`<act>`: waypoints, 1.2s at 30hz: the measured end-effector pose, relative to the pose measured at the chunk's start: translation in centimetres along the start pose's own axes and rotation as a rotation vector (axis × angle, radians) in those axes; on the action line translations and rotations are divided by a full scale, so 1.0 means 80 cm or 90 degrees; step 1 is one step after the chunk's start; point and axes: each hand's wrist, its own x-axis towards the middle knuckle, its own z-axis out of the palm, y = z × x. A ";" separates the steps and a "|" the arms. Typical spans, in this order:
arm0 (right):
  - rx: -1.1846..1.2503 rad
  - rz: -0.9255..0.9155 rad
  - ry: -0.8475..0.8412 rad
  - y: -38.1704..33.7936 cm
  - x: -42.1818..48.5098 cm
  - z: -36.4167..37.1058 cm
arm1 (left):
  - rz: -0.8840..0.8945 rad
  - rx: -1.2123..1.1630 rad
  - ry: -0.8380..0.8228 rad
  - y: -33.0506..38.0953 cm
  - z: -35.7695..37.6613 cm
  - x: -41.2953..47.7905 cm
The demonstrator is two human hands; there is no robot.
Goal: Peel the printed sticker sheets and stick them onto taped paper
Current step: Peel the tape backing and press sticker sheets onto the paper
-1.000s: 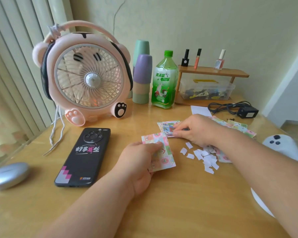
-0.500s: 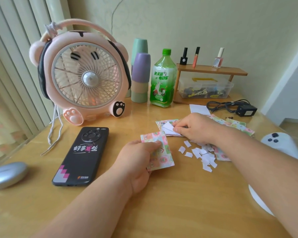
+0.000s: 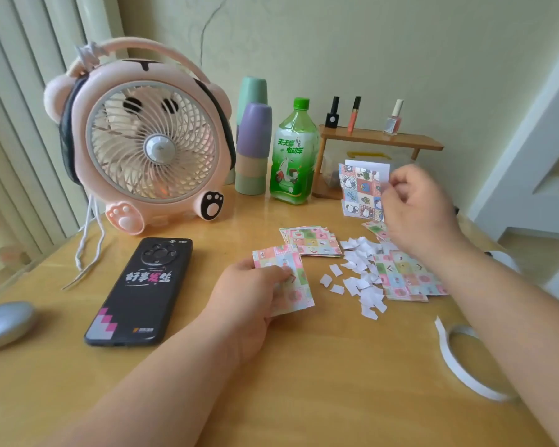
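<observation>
The wooden table meets a pale wall, with white scraps strewn on it. The left hand pinches a sheet; the right hand pinches a raised sheet.

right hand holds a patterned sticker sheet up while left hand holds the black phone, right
No: the head view shows the left hand gripping a pastel checked sticker sheet, with the black phone lying untouched beside it. The right hand does hold a patterned sheet up.
</observation>
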 end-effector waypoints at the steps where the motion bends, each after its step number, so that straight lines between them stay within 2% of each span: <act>1: 0.022 0.021 -0.013 -0.004 -0.010 -0.010 | 0.030 0.022 -0.001 -0.002 0.001 -0.001; 3: 0.069 0.069 -0.057 -0.014 -0.038 -0.024 | 0.100 0.118 -0.003 -0.005 0.000 -0.002; 5: 0.188 0.157 -0.123 -0.018 -0.067 -0.032 | 0.167 0.241 -0.031 -0.006 0.004 -0.010; 7: 0.346 0.264 -0.188 -0.018 -0.092 -0.035 | 0.191 0.256 -0.065 -0.010 0.009 -0.017; 9: 0.422 0.317 -0.216 -0.010 -0.111 -0.035 | 0.164 0.246 -0.093 -0.013 0.015 -0.027; 12: 0.442 0.289 -0.228 0.001 -0.126 -0.033 | 0.159 0.266 -0.141 -0.020 0.017 -0.031; 16: 0.416 0.206 -0.253 0.003 -0.130 -0.040 | 0.134 0.170 -0.200 -0.018 0.020 -0.038; 20: 0.470 0.226 -0.241 0.001 -0.137 -0.045 | 0.133 0.138 -0.209 -0.020 0.023 -0.040; 27: 0.463 0.240 -0.191 0.011 -0.137 -0.038 | 0.181 0.219 -0.230 -0.030 0.026 -0.038; 33: 0.384 0.150 -0.285 0.009 -0.144 -0.038 | 0.152 0.243 -0.188 -0.036 0.024 -0.035; 36: 0.435 0.163 -0.362 0.008 -0.146 -0.039 | 0.130 0.226 -0.173 -0.034 0.023 -0.036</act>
